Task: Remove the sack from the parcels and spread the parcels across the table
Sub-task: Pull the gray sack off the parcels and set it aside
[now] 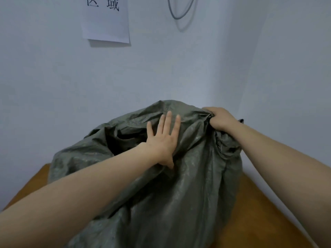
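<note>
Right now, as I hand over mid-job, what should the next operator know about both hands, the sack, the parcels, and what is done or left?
Hands: the left hand lies flat, fingers straight, on the upper face of the sack. The right hand grips a bunched fold at its top right.
Things: the grey-green sack sits bulging on the wooden table, near the wall corner. No parcels show; whatever is inside is covered.
Done: only a grip taken.
Left: pull the sack off, then spread the parcels across the table.
</note>
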The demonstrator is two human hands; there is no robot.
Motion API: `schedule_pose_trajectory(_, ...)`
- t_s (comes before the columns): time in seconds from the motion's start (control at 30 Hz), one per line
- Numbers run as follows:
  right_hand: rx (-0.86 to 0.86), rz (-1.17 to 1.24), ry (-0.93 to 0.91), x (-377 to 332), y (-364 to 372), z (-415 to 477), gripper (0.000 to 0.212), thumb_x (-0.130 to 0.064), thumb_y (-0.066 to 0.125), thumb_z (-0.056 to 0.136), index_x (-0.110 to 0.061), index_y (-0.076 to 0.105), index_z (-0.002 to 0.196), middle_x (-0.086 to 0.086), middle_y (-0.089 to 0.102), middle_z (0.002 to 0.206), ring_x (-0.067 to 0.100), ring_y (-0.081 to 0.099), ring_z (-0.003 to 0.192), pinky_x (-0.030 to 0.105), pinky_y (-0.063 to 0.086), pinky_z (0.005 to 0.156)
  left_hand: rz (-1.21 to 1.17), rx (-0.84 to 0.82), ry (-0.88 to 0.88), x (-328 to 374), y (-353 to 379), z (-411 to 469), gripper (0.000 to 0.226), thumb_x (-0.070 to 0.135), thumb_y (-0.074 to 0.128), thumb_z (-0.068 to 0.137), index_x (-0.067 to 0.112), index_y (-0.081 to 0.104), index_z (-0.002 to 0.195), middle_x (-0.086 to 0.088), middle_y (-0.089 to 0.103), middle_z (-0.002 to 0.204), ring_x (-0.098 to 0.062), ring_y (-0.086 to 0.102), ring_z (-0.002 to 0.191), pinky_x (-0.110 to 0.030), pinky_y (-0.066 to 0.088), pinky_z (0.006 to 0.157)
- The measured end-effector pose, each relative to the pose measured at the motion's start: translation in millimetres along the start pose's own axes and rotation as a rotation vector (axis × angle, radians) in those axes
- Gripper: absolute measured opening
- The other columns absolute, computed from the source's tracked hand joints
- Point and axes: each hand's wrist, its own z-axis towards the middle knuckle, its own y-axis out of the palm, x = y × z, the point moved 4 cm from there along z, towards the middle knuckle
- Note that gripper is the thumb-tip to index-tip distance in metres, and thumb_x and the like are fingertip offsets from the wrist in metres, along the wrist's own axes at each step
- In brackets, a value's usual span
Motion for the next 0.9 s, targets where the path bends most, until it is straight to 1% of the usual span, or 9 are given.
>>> schedule_pose_trajectory(0.1,-0.164,0.258,-0.157,-16,-3,-5,0.054,0.01,0.045,0.088,-0.028,0.066,0.119,-0.004,0.066,0.112,0.015,0.058,0.111,0.021,0.041,0.089,0.017,0.233,-0.118,-19,-21,10,0.123,0.021,0.072,0.078,0.012,-0.032,0.143,-0.016,-0.034,0.151,-0.034,-0.025,0.142,-0.057,-0.009,0.112)
schedule_pose_trajectory(0.23,-0.46,0.284,-0.352,-23,-14,-18,0.065,0.019,0.042,0.073,-0.036,0.078,0.078,-0.001,0.076,0.09,0.017,0.07,0.091,0.033,0.054,0.086,-0.003,0.212,-0.162,-42,-52,39,0.137,0.054,0.078,0.064,0.028,-0.03,0.144,-0.012,-0.033,0.152,-0.034,-0.029,0.14,-0.057,-0.016,0.111)
schedule_pose_trajectory(0.3,-0.553,0.279,-0.397,-14,-22,-22,0.062,0.021,0.04,0.069,-0.026,0.079,0.078,0.011,0.075,0.094,0.027,0.07,0.093,0.039,0.056,0.086,0.061,0.103,-0.065,-30,-56,51,0.124,0.064,0.076,0.059,0.037,-0.005,0.149,-0.007,-0.018,0.158,-0.032,-0.026,0.142,-0.058,-0.02,0.109)
schedule_pose_trajectory(0.37,-0.563,0.263,-0.391,1,-32,-21,0.059,0.024,0.045,0.073,-0.024,0.079,0.079,0.014,0.074,0.097,0.031,0.069,0.097,0.042,0.056,0.087,0.084,-0.005,0.055,-16,-52,55,0.076,0.063,0.069,0.067,0.035,0.044,0.134,-0.003,0.033,0.15,-0.026,0.008,0.146,-0.058,-0.019,0.11)
schedule_pose_trajectory(0.43,-0.498,0.218,-0.335,24,-46,-16,0.05,0.018,0.057,0.076,-0.027,0.075,0.089,0.006,0.072,0.103,0.029,0.067,0.1,0.039,0.054,0.09,-0.012,-0.098,0.085,-10,-46,55,0.039,0.051,0.066,0.078,0.025,0.06,0.107,0.001,0.062,0.115,-0.02,0.046,0.126,-0.047,0.001,0.118)
schedule_pose_trajectory(0.5,-0.482,-0.008,-0.226,55,-51,-13,0.044,0.002,0.071,0.076,-0.028,0.064,0.108,-0.005,0.064,0.108,0.023,0.061,0.1,0.032,0.049,0.089,-0.168,-0.1,0.025,-13,-43,51,0.026,0.04,0.066,0.083,0.02,0.062,0.1,0.001,0.063,0.098,-0.022,0.057,0.106,-0.032,0.036,0.098)
schedule_pose_trajectory(0.57,-0.584,-0.248,-0.074,87,-41,-17,0.038,-0.016,0.078,0.074,-0.025,0.059,0.105,-0.005,0.062,0.107,0.019,0.06,0.098,0.033,0.05,0.087,-0.304,-0.066,-0.007,-13,-42,47,0.021,0.037,0.069,0.082,0.021,0.062,0.093,0.005,0.059,0.086,-0.021,0.057,0.092,-0.027,0.039,0.078)
schedule_pose_trajectory(0.67,-0.722,-0.203,0.191,110,-28,-29,0.025,-0.018,0.07,0.082,-0.017,0.063,0.106,0.009,0.067,0.106,0.028,0.065,0.098,0.045,0.057,0.081,-0.434,-0.112,-0.027,-8,-41,42,0.028,0.038,0.073,0.08,0.022,0.066,0.102,0.008,0.06,0.089,-0.013,0.055,0.086,-0.023,0.039,0.078)
schedule_pose_trajectory(0.9,-0.182,0.548,0.199,53,-89,34,0.046,0.022,0.042,0.081,-0.009,0.068,0.103,0.013,0.063,0.082,0.026,0.06,0.067,0.037,0.058,0.062,-0.42,0.414,-0.176,-19,-140,57,0.023,0.029,0.066,0.087,0.007,0.071,0.091,-0.006,0.058,0.078,-0.017,0.053,0.08,-0.022,0.034,0.069)
